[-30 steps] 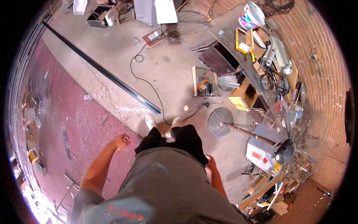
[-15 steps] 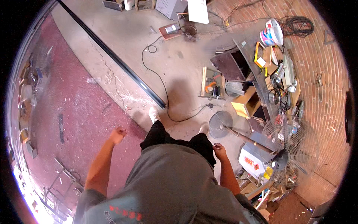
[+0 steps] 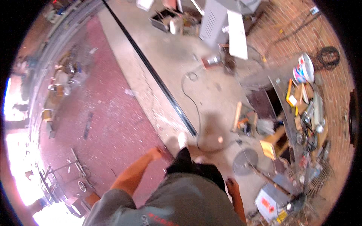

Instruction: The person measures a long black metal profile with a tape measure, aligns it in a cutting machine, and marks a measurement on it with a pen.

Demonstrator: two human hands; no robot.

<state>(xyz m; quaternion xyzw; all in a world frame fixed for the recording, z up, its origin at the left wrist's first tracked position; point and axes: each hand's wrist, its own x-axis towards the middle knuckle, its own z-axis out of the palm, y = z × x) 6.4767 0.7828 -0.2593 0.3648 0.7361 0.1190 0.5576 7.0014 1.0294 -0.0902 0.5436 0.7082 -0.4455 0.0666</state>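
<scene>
My left hand (image 3: 155, 153) is out over the dark red floor (image 3: 109, 124), left of my body. Its fingers are smeared by motion. My right hand (image 3: 232, 186) hangs low beside my right leg, left of the fan's pole; its fingertips are dark and blurred, and I cannot make out anything in them. Ahead of my white shoe (image 3: 182, 140) lies a long black bar (image 3: 158, 80), its near end close to the foot. Neither hand touches the bar. A thin dark cable (image 3: 197, 107) curves over the concrete to its right.
At right, a standing fan (image 3: 245, 162) leans beside a white box (image 3: 267, 203). A wooden drawer (image 3: 238, 116) with tools and a cluttered workbench (image 3: 286, 124) lie beyond, with a bucket (image 3: 304, 68) at its far end. A grey cabinet (image 3: 217, 24) stands ahead. A wheeled metal frame (image 3: 75, 169) sits left.
The view has turned and shifted, so the bar, bench and fan sit lower and farther right. My left arm reaches farther forward and right in the picture. Neither hand has visibly taken anything.
</scene>
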